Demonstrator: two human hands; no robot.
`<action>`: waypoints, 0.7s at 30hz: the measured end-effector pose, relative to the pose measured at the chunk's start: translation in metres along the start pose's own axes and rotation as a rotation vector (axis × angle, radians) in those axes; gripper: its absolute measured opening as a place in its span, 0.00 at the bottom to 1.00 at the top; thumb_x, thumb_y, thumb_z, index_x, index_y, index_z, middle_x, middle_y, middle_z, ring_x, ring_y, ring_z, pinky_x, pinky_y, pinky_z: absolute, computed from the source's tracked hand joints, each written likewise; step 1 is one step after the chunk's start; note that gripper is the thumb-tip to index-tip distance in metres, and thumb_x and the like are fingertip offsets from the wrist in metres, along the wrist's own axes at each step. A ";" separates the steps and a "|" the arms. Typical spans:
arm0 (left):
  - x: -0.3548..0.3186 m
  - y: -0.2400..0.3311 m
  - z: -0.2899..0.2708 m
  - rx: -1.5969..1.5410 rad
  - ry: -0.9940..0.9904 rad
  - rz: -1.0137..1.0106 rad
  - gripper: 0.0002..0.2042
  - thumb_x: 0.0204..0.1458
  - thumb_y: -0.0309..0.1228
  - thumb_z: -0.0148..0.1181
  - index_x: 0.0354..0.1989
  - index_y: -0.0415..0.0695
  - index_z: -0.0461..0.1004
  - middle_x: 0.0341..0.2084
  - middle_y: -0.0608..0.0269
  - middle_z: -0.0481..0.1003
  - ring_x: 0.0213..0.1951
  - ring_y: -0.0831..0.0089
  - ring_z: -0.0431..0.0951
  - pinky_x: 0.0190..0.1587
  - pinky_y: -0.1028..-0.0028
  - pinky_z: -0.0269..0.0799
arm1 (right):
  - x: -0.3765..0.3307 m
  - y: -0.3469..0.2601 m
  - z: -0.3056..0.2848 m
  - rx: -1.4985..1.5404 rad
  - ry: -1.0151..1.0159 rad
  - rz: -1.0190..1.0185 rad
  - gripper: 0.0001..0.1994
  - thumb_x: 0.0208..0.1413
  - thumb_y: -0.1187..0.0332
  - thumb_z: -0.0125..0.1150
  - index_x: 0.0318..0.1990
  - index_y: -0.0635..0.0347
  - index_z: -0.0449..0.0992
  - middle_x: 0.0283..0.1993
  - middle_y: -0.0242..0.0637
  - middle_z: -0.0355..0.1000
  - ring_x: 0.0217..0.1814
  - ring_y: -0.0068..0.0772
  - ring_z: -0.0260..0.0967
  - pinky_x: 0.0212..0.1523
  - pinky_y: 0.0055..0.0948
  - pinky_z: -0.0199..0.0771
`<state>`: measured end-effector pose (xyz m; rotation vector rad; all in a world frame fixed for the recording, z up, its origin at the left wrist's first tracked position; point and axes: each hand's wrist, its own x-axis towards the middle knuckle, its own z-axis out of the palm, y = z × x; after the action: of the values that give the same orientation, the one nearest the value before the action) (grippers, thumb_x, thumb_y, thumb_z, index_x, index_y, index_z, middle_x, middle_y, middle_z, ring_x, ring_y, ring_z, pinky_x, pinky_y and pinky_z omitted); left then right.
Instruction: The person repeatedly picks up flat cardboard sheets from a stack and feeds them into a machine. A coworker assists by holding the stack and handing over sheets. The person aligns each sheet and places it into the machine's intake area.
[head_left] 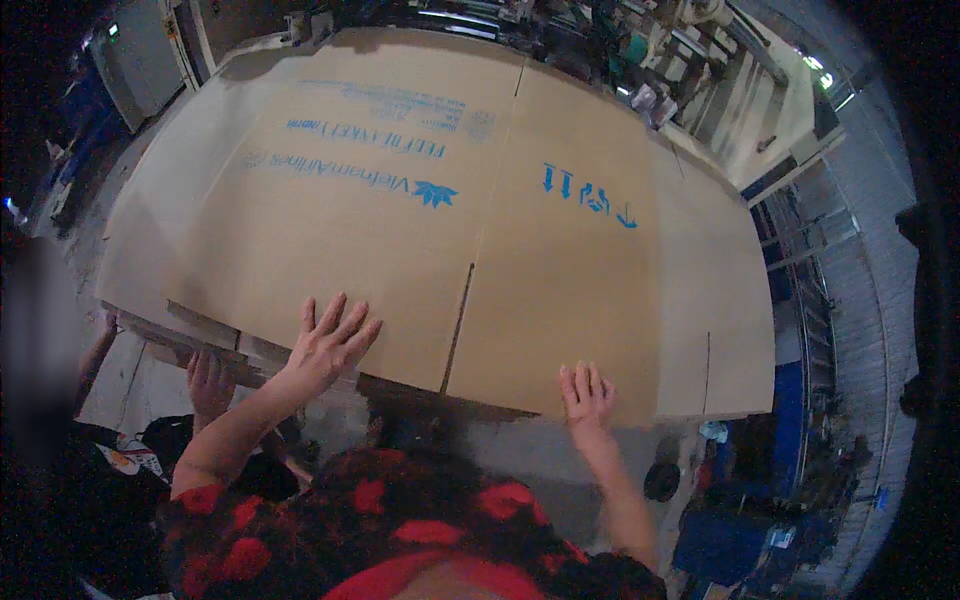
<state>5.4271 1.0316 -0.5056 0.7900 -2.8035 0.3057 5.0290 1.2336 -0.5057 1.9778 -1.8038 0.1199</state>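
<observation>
A large flat cardboard box blank [400, 250] with blue printing and cut slots spreads out in front of me, on top of other brown sheets. My left hand [335, 345] lies palm down near its front edge, left of the long slot, fingers spread. Farther right, my right hand [588, 395] rests on the same front edge, its fingers stretched out over the top and close together. Whether anything of this hand reaches under the edge is hidden.
At my left a co-worker's hand [208, 382] touches the sheets' front edge. Machinery with rollers [690, 35] stands along the far side. A pale machine frame [770, 110] rises at the far right, and blue equipment [725, 540] sits low on the right.
</observation>
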 end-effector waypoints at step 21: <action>0.004 -0.045 0.005 0.004 0.289 -0.240 0.23 0.54 0.36 0.56 0.59 0.48 0.65 0.60 0.56 0.62 0.63 0.46 0.55 0.58 0.33 0.43 | 0.027 0.012 0.002 0.029 0.134 0.035 0.19 0.52 0.71 0.50 0.53 0.53 0.73 0.54 0.41 0.68 0.58 0.46 0.64 0.52 0.45 0.63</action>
<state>5.4468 0.9910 -0.5036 0.9854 -2.4124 0.3523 5.0207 1.2077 -0.4941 1.9097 -1.7607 0.2839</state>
